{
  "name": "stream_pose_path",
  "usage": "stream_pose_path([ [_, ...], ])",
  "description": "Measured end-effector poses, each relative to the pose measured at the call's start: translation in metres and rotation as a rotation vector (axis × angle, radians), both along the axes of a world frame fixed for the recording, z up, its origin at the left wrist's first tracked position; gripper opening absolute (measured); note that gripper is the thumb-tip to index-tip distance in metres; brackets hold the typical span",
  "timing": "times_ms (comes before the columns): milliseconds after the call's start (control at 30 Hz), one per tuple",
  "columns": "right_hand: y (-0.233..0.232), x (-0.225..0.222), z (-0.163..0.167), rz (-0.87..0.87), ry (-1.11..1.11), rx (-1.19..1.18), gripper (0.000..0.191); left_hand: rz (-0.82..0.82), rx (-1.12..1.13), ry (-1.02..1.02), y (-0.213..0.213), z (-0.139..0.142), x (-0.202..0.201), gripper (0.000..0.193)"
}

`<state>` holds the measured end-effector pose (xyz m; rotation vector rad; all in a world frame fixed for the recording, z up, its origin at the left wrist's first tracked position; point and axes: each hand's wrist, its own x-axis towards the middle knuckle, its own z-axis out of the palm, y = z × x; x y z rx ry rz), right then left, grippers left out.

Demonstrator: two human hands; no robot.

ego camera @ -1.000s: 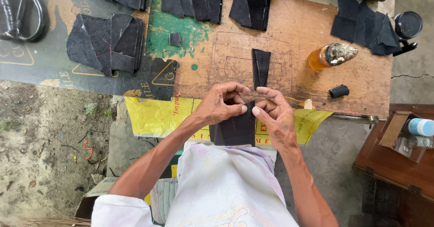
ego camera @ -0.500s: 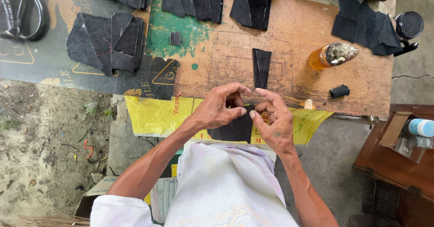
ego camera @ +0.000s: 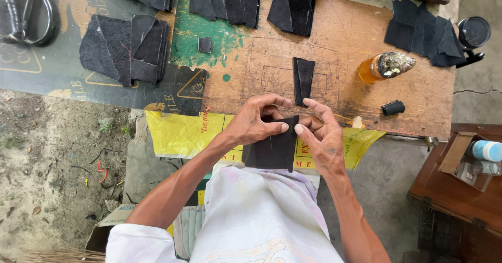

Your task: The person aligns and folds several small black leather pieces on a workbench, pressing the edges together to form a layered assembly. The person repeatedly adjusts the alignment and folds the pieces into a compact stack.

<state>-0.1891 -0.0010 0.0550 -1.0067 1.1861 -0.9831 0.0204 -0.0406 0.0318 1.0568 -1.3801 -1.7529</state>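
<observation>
A: Status on the grip?

B: Pinching a dark, roughly rectangular leather piece (ego camera: pixel 272 150) with both hands. Left hand (ego camera: pixel 256 124) closing thumb and fingers on the upper left edge. Right hand (ego camera: pixel 321 137) closing on the upper right edge, thumb tip meeting the left thumb tip at the top of the piece. Both clamped on it, not open.

A: Location of the piece?

B: Hanging down from the pinch, just off the near edge of the worn wooden workboard (ego camera: pixel 340 38), over a yellow plastic sheet (ego camera: pixel 178 135) and above the lap in a pale cloth (ego camera: pixel 261 216). Lower end reaching toward the lap; contact there not clear.

A: Surroundings?

B: Straight ahead of the pinch, lying flat on the board: narrow folded dark leather strip (ego camera: pixel 303 80), apart from the fingers. Ahead and right of the grip: orange glass bottle with a crusted top (ego camera: pixel 384 66), lying tilted. Right of the grip, closer: small black cylindrical cap (ego camera: pixel 393 107). Far right ahead: fanned stack of dark leather cut-outs (ego camera: pixel 423 32) and a round black tin (ego camera: pixel 474 31). Ahead and left: tiny dark leather scrap (ego camera: pixel 205 45) on the green paint patch, then a stack of dark leather panels (ego camera: pixel 125 48) further left. More dark stacks along the far edge.
</observation>
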Motion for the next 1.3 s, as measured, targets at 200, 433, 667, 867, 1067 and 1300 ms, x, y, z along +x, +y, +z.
stream_pose_path([
  [200,0.003,0.005,0.006,0.023,0.195,-0.081,0.061,0.003,-0.036,-0.030,-0.001,-0.002,-0.001,0.044],
  [433,0.008,0.008,0.006,0.028,0.280,-0.126,0.061,-0.018,-0.104,-0.079,0.001,0.005,-0.001,0.041],
  [667,0.005,-0.003,0.000,0.043,0.097,-0.025,0.064,-0.049,-0.106,-0.112,-0.003,0.008,0.001,0.042],
  [867,0.006,0.000,-0.001,0.069,0.142,-0.020,0.063,-0.023,-0.078,-0.072,-0.002,0.002,-0.002,0.036],
  [1067,0.009,0.005,0.000,0.121,0.345,-0.235,0.062,-0.007,-0.064,-0.064,0.000,0.000,-0.004,0.032],
  [1300,0.006,-0.003,-0.001,0.077,0.118,-0.008,0.063,-0.038,-0.112,-0.065,-0.003,0.003,0.002,0.036],
])
